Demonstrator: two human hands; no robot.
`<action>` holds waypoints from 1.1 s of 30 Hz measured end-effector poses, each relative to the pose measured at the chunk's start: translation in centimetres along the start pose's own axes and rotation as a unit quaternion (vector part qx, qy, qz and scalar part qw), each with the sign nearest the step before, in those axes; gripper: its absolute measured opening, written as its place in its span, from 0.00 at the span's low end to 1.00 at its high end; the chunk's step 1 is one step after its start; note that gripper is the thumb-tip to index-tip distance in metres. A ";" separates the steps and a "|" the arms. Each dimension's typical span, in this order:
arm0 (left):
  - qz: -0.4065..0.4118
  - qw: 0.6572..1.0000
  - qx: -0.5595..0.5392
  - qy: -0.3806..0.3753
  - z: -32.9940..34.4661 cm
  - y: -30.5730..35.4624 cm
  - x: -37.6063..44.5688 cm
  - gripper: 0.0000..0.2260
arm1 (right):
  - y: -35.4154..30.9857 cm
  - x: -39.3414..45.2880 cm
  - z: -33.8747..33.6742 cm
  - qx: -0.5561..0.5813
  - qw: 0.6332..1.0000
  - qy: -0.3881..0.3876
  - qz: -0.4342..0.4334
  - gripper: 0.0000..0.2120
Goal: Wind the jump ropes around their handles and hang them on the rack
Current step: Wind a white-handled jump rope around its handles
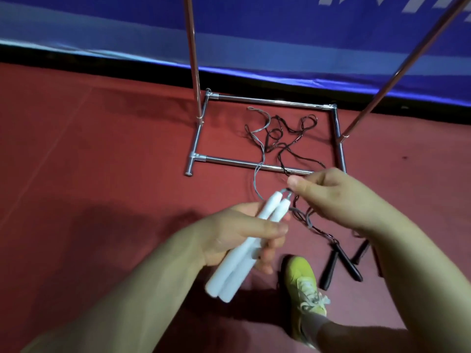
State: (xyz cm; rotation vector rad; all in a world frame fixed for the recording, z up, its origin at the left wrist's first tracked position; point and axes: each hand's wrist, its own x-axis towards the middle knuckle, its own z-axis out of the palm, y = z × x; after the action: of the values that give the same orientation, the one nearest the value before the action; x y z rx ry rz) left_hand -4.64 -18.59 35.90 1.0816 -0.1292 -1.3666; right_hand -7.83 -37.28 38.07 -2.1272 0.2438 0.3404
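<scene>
Right now your left hand (pixel 244 233) grips the two white handles (pixel 244 247) of a jump rope side by side, thumb pressed across them and fingers curled underneath, so the pair points up and away from you toward the rack. Your right hand (pixel 331 197) sits just beyond the handle tips with its fingers curled in and the thumb pressed forward; it seems to pinch the grey cord (pixel 257 154) where that leaves the handles, though the contact itself is blurred. From there the grey cord runs up across the front bar of the metal rack base (pixel 254 165) and loops loosely on the red floor (pixel 89 149) inside the rectangle of the base. A black cord (pixel 288 133) lies tangled with it inside that same frame, then trails back over the front bar and under your right hand to the black handles (pixel 339 261), which rest on the floor beside your yellow-green shoe (pixel 303 284). Two copper-coloured uprights (pixel 192 47) rise from the sides of the base. Behind it a blue banner (pixel 254 29) runs along the floor's edge.
</scene>
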 end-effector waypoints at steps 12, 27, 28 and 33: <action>0.114 0.973 -0.197 -0.047 -1.5 0.5 0.7 0.13 | 1.1 1.2 2.9 0.125 0.990 -0.065 0.010 0.46; -0.044 0.958 0.258 0.120 -1.2 0.5 1.3 0.09 | -0.7 -0.9 -0.3 0.137 0.985 -0.006 -0.106 0.04; -0.054 0.954 0.276 0.101 -0.9 0.4 1.3 0.09 | -0.7 -0.8 0.0 0.143 0.983 -0.005 -0.112 0.04; -0.038 0.977 0.204 -0.042 0.1 0.5 0.6 0.06 | -0.3 0.2 1.0 0.246 0.967 -0.030 -0.061 0.05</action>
State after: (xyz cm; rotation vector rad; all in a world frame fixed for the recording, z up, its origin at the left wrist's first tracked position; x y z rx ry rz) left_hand -4.15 -19.24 35.98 1.3791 -0.4495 -1.4920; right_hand -7.69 -36.23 37.72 -1.6311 0.1416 0.2410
